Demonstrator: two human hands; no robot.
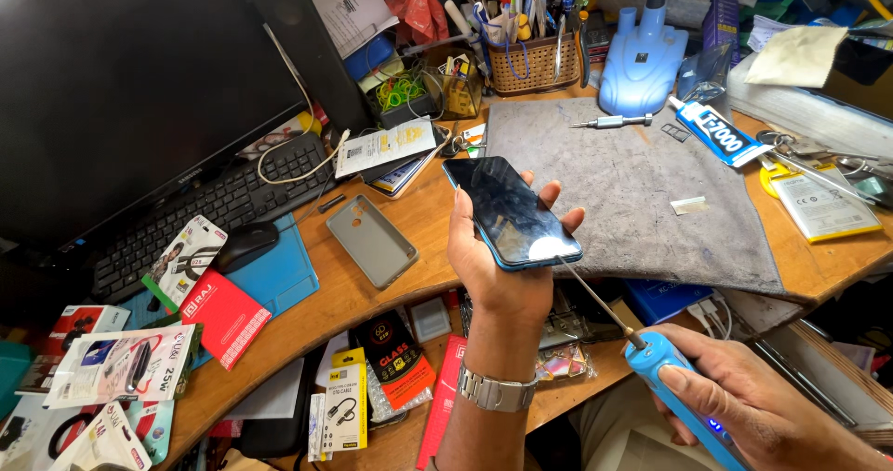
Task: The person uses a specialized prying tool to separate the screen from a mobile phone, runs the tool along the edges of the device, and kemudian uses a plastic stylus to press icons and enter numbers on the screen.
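Cluttered wooden desk (pixel 372 290), curved front edge. Far left: dark monitor (pixel 121 80), black keyboard (pixel 214 206) and black mouse (pixel 244 243) on a blue pad (pixel 284 280); accessory packets (pixel 121 364) heaped at the near-left corner. A grey phone case (pixel 372 240) lies inside-up near the middle. Grey work mat (pixel 642 192) covers the right half, with a small screwdriver (pixel 614 121) and a glue tube (pixel 718 133) at its far edge.

Left hand (pixel 493 266), steel watch at the wrist, cradles a smartphone (pixel 512 212) over the desk's front edge, dark screen up. Fingers curl round its right edge, thumb lies along the left.

Right hand (pixel 753 406), lower right, fingers wrapped tight on a blue electric screwdriver (pixel 674 387); its long thin bit reaches the phone's near corner.

Back centre: woven basket (pixel 532 62) packed with pens and tools. Left of it, a black tray (pixel 405 94) holding green rubber bands.
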